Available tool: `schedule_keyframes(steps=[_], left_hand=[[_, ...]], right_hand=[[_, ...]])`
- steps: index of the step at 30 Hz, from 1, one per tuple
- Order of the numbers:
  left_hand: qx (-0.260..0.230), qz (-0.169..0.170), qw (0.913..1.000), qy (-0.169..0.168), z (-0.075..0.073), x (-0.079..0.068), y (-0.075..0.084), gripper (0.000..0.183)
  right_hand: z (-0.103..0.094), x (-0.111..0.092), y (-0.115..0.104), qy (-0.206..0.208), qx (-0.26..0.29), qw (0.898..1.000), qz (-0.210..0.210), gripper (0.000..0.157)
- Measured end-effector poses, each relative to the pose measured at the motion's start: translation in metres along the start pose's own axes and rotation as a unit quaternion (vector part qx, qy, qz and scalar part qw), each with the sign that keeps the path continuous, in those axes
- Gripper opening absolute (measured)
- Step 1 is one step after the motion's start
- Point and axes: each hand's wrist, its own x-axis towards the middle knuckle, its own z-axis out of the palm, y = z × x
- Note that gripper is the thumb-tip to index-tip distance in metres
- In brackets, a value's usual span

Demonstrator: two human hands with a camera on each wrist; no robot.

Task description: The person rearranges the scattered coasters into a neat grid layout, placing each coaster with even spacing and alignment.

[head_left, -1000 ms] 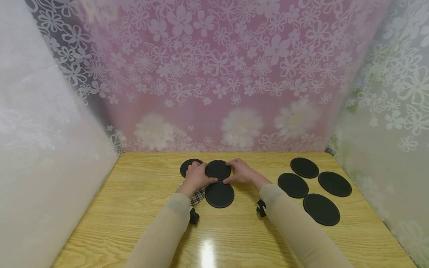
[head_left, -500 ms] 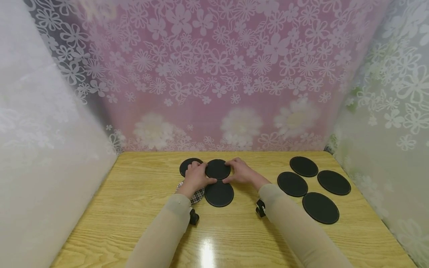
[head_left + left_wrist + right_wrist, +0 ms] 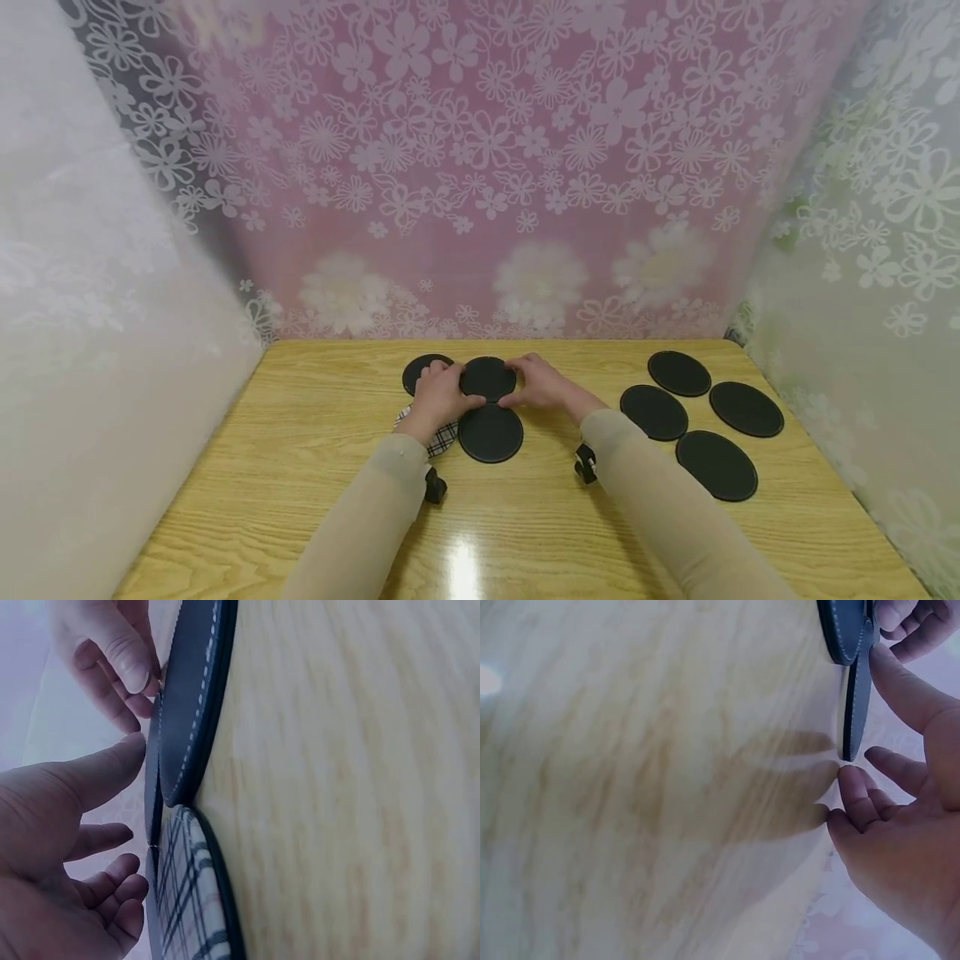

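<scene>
Two black round coasters lie one behind the other at the table's middle in the head view: a far coaster [image 3: 488, 379] and a near coaster [image 3: 491, 435]. My left hand [image 3: 440, 395] holds the far coaster's left side between thumb and fingers. On its right side my right hand [image 3: 542, 386] does the same, the two thumbs nearly meeting at its front edge. Under the left wrist is a plaid coaster [image 3: 189, 889], partly hidden. Another black coaster [image 3: 422, 373] sits behind the left hand, partly covered. White stitching runs along the near coaster's rim in the left wrist view.
On the right of the wooden table [image 3: 300, 500] lie several more black coasters [image 3: 717, 467], loosely grouped. A pink flowered curtain [image 3: 487, 208] hangs behind the table's far edge, and pale curtains flank both sides. Each wrist wears a small black camera [image 3: 434, 486].
Hardly anything differs. Both hands stay at the far coaster's edges, and the coasters keep their places.
</scene>
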Motion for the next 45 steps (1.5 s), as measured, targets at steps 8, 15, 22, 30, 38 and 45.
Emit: schedule_keyframes(steps=[8,15,22,30,38,45], left_hand=[[-0.032,0.014,0.9989,0.032,-0.003,-0.003,0.010,0.069],[-0.033,0.026,0.9982,0.043,-0.005,-0.011,0.023,0.067],[-0.047,0.032,0.9975,0.040,-0.003,-0.019,0.036,0.067],[-0.048,0.055,0.9968,0.033,0.003,-0.025,0.055,0.066],[-0.055,0.085,0.9947,0.017,0.015,-0.032,0.069,0.070],[-0.049,0.101,0.9935,0.017,0.023,-0.038,0.080,0.069]], right_hand=[[-0.005,-0.010,0.001,0.024,-0.008,1.000,0.003,0.086],[-0.010,-0.028,0.004,0.052,-0.031,0.998,0.008,0.084],[-0.018,-0.052,0.009,0.048,-0.052,0.997,0.016,0.091],[-0.027,-0.087,0.015,0.059,-0.090,0.994,-0.002,0.093],[-0.030,-0.121,0.030,0.085,-0.100,0.991,0.013,0.092],[-0.033,-0.151,0.041,0.102,-0.104,0.989,0.017,0.094]])
